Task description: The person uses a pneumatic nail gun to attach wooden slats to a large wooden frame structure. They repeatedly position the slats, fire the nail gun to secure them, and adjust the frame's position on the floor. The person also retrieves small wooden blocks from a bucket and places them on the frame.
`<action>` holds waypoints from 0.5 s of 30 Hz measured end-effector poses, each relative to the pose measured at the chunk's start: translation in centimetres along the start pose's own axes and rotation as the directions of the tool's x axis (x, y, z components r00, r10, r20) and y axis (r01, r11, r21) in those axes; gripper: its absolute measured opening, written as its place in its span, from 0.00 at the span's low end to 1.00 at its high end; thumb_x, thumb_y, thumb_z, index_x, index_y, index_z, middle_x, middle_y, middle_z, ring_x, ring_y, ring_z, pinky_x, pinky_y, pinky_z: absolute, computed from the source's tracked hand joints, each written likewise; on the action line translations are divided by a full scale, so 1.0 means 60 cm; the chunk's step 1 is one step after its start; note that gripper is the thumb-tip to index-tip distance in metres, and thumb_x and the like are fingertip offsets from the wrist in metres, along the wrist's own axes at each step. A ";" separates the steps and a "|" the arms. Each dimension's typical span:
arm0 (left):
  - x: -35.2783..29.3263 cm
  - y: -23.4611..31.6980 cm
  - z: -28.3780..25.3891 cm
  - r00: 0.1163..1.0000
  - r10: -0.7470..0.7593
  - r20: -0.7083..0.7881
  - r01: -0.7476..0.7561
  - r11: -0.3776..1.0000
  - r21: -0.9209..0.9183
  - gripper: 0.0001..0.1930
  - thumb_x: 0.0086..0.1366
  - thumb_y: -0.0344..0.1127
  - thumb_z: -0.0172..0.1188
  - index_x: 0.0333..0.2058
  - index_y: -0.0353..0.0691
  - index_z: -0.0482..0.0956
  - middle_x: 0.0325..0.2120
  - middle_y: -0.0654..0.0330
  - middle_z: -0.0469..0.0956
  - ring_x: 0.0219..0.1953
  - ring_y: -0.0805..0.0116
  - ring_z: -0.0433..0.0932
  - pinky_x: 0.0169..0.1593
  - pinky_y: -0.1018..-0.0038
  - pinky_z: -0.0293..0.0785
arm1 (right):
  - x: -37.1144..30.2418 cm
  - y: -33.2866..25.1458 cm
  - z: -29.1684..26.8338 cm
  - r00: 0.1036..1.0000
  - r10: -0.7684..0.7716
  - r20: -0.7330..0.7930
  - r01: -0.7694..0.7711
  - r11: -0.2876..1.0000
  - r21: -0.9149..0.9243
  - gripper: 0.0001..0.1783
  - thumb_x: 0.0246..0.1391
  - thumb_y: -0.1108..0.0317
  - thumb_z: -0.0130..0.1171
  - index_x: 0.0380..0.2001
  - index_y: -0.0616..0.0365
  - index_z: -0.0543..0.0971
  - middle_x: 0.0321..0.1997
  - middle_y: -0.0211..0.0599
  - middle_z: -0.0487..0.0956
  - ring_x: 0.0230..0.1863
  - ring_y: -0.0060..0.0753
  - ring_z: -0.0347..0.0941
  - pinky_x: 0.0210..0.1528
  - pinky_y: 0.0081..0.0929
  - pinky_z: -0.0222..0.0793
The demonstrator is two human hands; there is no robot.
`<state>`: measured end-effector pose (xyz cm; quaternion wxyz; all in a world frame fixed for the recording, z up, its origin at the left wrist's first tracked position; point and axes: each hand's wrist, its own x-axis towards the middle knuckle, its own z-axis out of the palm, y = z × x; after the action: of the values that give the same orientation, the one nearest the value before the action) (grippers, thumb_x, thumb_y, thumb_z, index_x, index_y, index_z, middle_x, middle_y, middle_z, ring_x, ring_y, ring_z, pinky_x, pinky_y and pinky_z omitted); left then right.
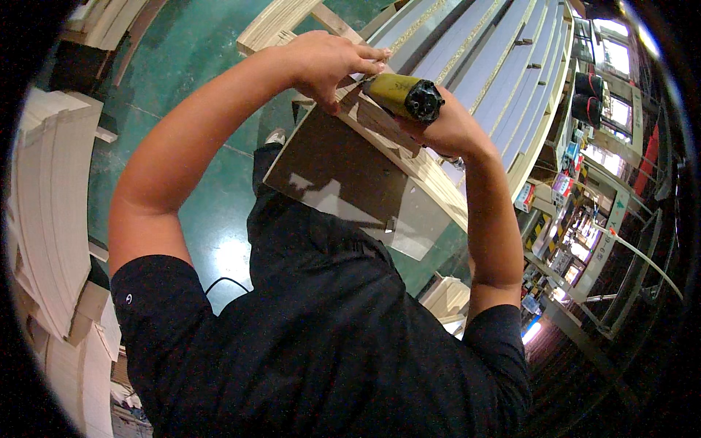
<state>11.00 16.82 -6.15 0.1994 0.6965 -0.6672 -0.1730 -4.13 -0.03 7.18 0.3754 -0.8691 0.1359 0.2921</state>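
Observation:
My right hand (pixel 454 130) is wrapped round a nail gun (pixel 398 95) with an olive-yellow body and a black end cap. Its far end tilts down against a pale wooden strip (pixel 420 164) at the near edge of a panel assembly. Just left of the gun, my left hand (pixel 325 66) grips the strip's end, fingers over the top and thumb on the near side. Part of the strip and the gun's tip are hidden by the gun and my hands. Below the strip, a flat brown board (pixel 332 160) juts out toward my body.
Long white panels (pixel 482 66) with raw chipboard edges extend beyond the strip. Stacked pale boards (pixel 55 212) stand at the left, with more timber (pixel 281 22) at the top. A black cable (pixel 226 281) loops over the green floor (pixel 208 219). Shelves and boxes (pixel 562 186) line the right.

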 end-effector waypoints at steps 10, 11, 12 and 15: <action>0.001 0.002 -0.021 0.997 -0.038 0.070 0.043 0.996 -0.080 0.53 0.38 0.45 0.82 0.67 0.56 0.68 0.73 0.74 0.57 0.63 0.58 0.73 0.58 0.59 0.76 | -0.035 0.028 0.006 1.000 0.005 0.001 -0.005 1.000 -0.019 0.17 0.46 0.69 0.67 0.41 0.62 0.80 0.28 0.32 0.79 0.31 0.24 0.72 0.36 0.30 0.72; 0.001 -0.002 -0.016 0.998 -0.044 0.048 0.049 0.993 -0.111 0.52 0.38 0.45 0.82 0.66 0.55 0.69 0.73 0.74 0.57 0.63 0.58 0.73 0.58 0.59 0.76 | -0.062 0.026 0.010 0.999 -0.023 -0.038 0.024 0.999 0.040 0.16 0.45 0.70 0.67 0.38 0.63 0.79 0.29 0.32 0.79 0.32 0.25 0.72 0.38 0.31 0.72; 0.003 -0.008 -0.004 0.999 -0.040 0.025 0.043 0.989 -0.142 0.51 0.39 0.45 0.82 0.66 0.53 0.70 0.72 0.74 0.58 0.64 0.58 0.72 0.59 0.59 0.76 | -0.087 0.041 0.017 0.999 -0.026 -0.045 0.029 0.998 0.064 0.15 0.45 0.70 0.67 0.38 0.63 0.80 0.28 0.32 0.79 0.32 0.24 0.72 0.38 0.30 0.72; 0.016 -0.010 0.013 0.995 0.010 -0.098 -0.025 0.988 -0.152 0.34 0.49 0.40 0.75 0.58 0.46 0.77 0.71 0.66 0.61 0.64 0.53 0.71 0.61 0.57 0.73 | -0.178 0.098 0.031 0.999 0.042 0.009 -0.042 0.994 0.099 0.16 0.44 0.72 0.68 0.39 0.62 0.80 0.29 0.32 0.80 0.31 0.23 0.72 0.38 0.29 0.72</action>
<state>11.17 15.86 -7.10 0.2860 0.6808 -0.6477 -0.1877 -16.04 -2.50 9.30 0.4123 -0.8453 0.1671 0.2960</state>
